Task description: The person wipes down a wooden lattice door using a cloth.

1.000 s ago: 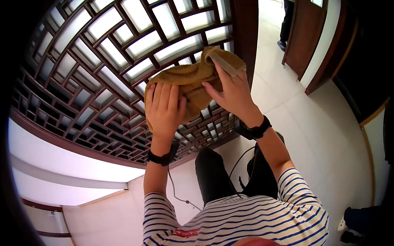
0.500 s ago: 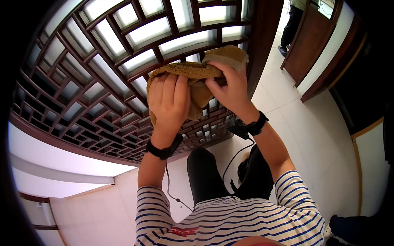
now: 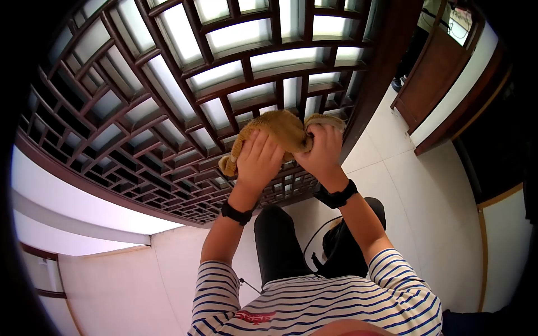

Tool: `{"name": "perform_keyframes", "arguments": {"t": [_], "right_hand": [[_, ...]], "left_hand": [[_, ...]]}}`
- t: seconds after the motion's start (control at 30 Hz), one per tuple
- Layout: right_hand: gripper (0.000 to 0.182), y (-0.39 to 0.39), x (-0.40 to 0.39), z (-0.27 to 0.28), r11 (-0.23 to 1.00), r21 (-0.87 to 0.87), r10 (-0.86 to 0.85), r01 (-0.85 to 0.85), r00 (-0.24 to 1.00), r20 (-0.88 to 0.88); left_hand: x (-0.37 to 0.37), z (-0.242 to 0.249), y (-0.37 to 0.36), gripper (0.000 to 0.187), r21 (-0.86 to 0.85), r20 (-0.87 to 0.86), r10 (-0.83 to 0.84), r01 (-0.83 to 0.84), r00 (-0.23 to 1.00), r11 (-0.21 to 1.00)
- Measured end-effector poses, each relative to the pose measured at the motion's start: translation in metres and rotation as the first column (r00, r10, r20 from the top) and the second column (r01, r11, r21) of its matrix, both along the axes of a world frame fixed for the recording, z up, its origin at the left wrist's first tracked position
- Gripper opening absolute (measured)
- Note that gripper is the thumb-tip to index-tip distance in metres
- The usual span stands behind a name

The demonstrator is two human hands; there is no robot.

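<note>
A brown towelling cloth (image 3: 280,126) lies bunched against the dark wooden lattice screen (image 3: 193,75). My left hand (image 3: 260,159) presses on the cloth's left part, its fingers laid over the fabric. My right hand (image 3: 322,151) grips the right part, with fingers curled around a fold near the screen's thick edge post. The lattice bars behind the cloth are partly hidden by it and by my hands. Both wrists wear black bands.
Pale floor tiles (image 3: 392,224) spread below and to the right. A brown wooden door panel (image 3: 431,73) stands at the upper right, with another person's dark-clothed leg (image 3: 412,53) beside it. A black cable (image 3: 314,235) hangs near my legs.
Both hands and the cloth have moved lower on the lattice, and the cloth is bunched differently. My right hand now curls around a fold. The view has shifted slightly.
</note>
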State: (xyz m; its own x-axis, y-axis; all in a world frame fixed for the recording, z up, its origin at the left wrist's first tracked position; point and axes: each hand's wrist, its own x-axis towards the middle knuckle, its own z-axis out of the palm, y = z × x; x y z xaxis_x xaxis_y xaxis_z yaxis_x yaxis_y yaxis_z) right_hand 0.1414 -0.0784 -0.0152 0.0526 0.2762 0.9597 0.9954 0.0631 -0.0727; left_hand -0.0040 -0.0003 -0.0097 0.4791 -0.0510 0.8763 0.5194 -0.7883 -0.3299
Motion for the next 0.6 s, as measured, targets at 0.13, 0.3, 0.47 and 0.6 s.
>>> {"name": "perform_keyframes", "arguments": {"t": [0.13, 0.3, 0.47, 0.6], "right_hand": [[0.04, -0.006, 0.002, -0.011, 0.999, -0.01, 0.038, -0.037, 0.999, 0.016], [0.039, -0.013, 0.0, -0.04, 0.973, -0.224, 0.056, -0.054, 0.998, 0.004], [0.037, -0.022, -0.001, -0.077, 0.939, -0.344, 0.042, -0.021, 0.998, 0.053], [0.036, -0.029, 0.0, -0.096, 0.889, -0.455, 0.06, -0.047, 0.998, 0.013]], "left_hand": [[-0.003, -0.03, -0.007, 0.014, -0.048, 0.003, -0.031, 0.031, 1.0, 0.998], [-0.012, -0.058, -0.016, 0.017, -0.17, -0.036, -0.105, 0.098, 0.994, 0.981], [-0.017, -0.104, -0.022, 0.023, -0.264, -0.132, -0.177, 0.138, 0.975, 0.955], [-0.02, -0.13, -0.032, 0.023, -0.328, -0.128, -0.174, 0.124, 0.976, 0.936]]}}
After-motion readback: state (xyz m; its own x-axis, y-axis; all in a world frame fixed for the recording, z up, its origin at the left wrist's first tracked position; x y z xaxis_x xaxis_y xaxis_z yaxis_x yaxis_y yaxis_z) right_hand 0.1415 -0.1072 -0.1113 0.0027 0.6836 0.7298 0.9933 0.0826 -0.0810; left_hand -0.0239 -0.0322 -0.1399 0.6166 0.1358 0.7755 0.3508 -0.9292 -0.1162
